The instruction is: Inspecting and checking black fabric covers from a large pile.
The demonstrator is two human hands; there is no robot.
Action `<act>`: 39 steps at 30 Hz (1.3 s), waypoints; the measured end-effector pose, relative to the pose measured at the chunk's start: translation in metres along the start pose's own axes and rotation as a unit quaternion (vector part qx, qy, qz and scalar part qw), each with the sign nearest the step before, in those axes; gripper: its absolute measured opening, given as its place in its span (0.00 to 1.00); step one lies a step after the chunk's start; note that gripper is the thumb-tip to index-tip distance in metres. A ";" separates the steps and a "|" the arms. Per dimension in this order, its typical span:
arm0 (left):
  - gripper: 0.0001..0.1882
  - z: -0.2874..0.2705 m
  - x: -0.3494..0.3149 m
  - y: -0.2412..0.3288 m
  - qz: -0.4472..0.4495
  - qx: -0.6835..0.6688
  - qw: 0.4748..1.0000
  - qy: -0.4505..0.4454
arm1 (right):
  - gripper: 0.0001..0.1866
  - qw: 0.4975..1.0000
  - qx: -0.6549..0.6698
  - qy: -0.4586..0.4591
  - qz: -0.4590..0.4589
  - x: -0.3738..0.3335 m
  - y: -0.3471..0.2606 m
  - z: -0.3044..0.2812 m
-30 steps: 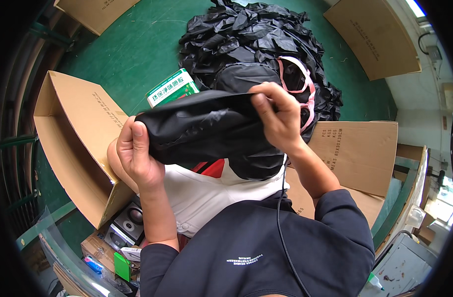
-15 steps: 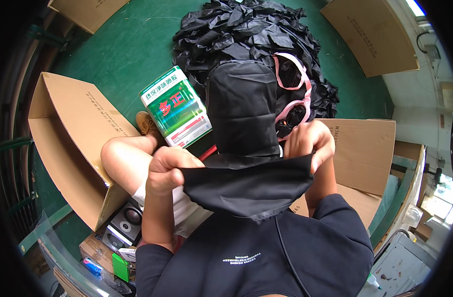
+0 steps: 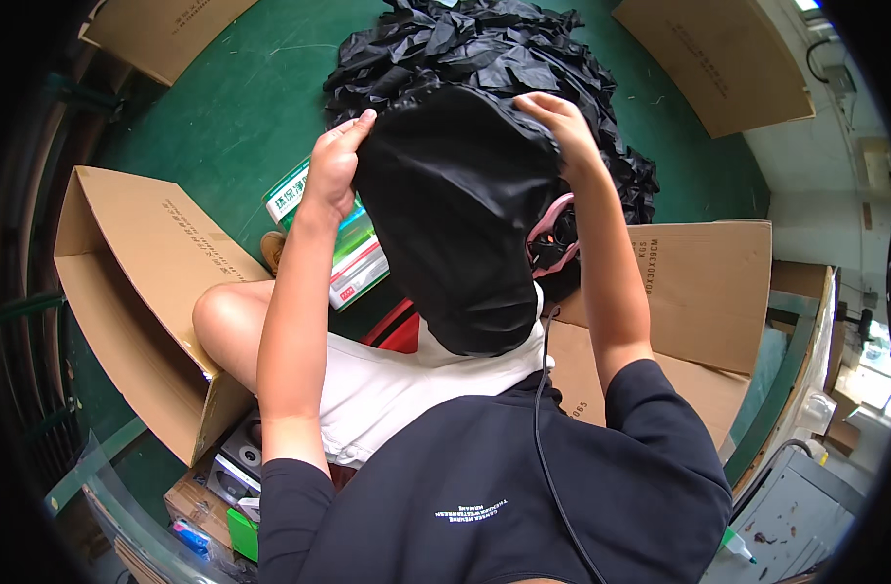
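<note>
A black fabric cover (image 3: 455,204) hangs stretched between my two hands, its wide edge at the far side and its narrower rounded end down over my lap. My left hand (image 3: 336,167) is closed on the far left corner of that edge, thumb up. My right hand (image 3: 564,128) grips the far right part of the edge, some of its fingers hidden by the cloth. Just beyond lies a large heap of black fabric pieces (image 3: 484,44). Partly behind the cover, beside my right forearm, shows a pink band (image 3: 569,255) with black parts; its kind I cannot make out.
A green and white rectangular tin (image 3: 360,258) stands behind my left forearm. Open cardboard boxes stand at the left (image 3: 139,263) and right (image 3: 708,282). Something red (image 3: 399,333) lies by my lap. Small boxed items (image 3: 241,530) sit at the lower left.
Both hands have moved away from my chest, carrying the cover out over the spot by the heap. The cover now hangs lengthwise, hiding the black fabric that lay there and most of the pink band.
</note>
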State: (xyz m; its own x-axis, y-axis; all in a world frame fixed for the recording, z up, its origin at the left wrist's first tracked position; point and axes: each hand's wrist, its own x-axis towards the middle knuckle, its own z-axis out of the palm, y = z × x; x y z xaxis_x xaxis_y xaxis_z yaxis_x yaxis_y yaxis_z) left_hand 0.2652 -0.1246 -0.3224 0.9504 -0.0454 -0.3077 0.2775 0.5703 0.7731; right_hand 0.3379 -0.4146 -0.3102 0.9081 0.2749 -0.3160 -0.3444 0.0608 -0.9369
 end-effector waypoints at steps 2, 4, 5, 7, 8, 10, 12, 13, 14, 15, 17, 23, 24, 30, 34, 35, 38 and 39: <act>0.15 -0.017 0.019 -0.020 -0.053 0.041 0.998 0.016 | 0.09 0.997 0.012 0.002 0.081 0.035 0.034 -0.018; 0.16 -0.036 0.026 -0.048 -0.091 0.107 0.989 0.038 | 0.08 0.991 -0.010 -0.008 0.136 0.044 0.067 -0.026; 0.17 -0.036 0.019 -0.057 -0.093 0.119 0.986 0.066 | 0.08 0.985 0.018 -0.011 0.173 0.041 0.077 -0.026; 0.17 -0.034 0.003 -0.063 -0.100 0.035 0.993 0.044 | 0.09 0.981 0.093 -0.001 0.168 0.030 0.091 -0.025; 0.17 -0.033 -0.006 -0.064 -0.104 0.034 0.993 0.049 | 0.10 0.978 0.114 -0.019 0.173 0.012 0.077 -0.015; 0.16 -0.030 -0.018 -0.061 -0.082 0.005 0.994 0.066 | 0.11 0.959 0.209 -0.062 0.183 0.004 0.085 -0.019; 0.16 -0.023 -0.032 -0.055 -0.074 0.011 0.994 0.085 | 0.13 0.922 0.318 -0.095 0.199 -0.008 0.086 -0.027; 0.15 -0.019 -0.042 -0.051 -0.062 0.017 0.992 0.105 | 0.13 0.923 0.317 -0.095 0.198 -0.018 0.086 -0.028; 0.15 -0.015 -0.051 -0.048 -0.062 0.016 0.992 0.105 | 0.14 0.928 0.321 -0.078 0.172 -0.026 0.089 -0.031; 0.15 -0.011 -0.062 -0.045 -0.050 -0.023 0.994 0.091 | 0.15 0.933 0.323 -0.062 0.146 -0.032 0.092 -0.036; 0.17 -0.006 -0.081 -0.050 -0.041 -0.064 0.994 0.076 | 0.15 0.928 0.337 -0.076 0.141 -0.050 0.089 -0.038; 0.13 -0.006 -0.121 -0.066 0.015 0.024 0.999 0.047 | 0.20 0.936 0.309 -0.062 0.156 -0.104 0.085 -0.030; 0.12 0.002 -0.124 -0.068 0.043 0.036 0.996 0.074 | 0.17 0.941 0.298 -0.068 0.144 -0.103 0.088 -0.033; 0.12 0.017 -0.153 -0.088 -0.084 -0.020 0.995 0.058 | 0.12 0.949 0.305 0.056 0.049 -0.076 0.069 -0.014; 0.11 0.016 -0.151 -0.101 -0.090 -0.021 0.993 0.076 | 0.10 0.942 0.319 0.000 0.101 -0.078 0.071 -0.004; 0.11 0.015 -0.150 -0.102 -0.082 -0.021 0.993 0.081 | 0.09 0.933 0.329 -0.036 0.139 -0.083 0.074 -0.004; 0.12 0.019 -0.149 -0.096 -0.083 -0.045 0.991 0.090 | 0.12 0.933 0.347 -0.039 0.085 -0.098 0.096 -0.009; 0.12 0.017 -0.149 -0.098 -0.084 -0.045 0.991 0.091 | 0.14 0.918 0.393 -0.050 0.032 -0.104 0.105 -0.011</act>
State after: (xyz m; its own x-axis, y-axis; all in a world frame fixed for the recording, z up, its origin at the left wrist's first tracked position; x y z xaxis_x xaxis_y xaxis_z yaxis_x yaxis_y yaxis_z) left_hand 0.0989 -0.1874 -0.3429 0.8488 -0.0026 -0.5286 0.4082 0.6385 0.6524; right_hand 0.2102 -0.4474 -0.3769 0.8675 0.3863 -0.3135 -0.4969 0.7042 -0.5072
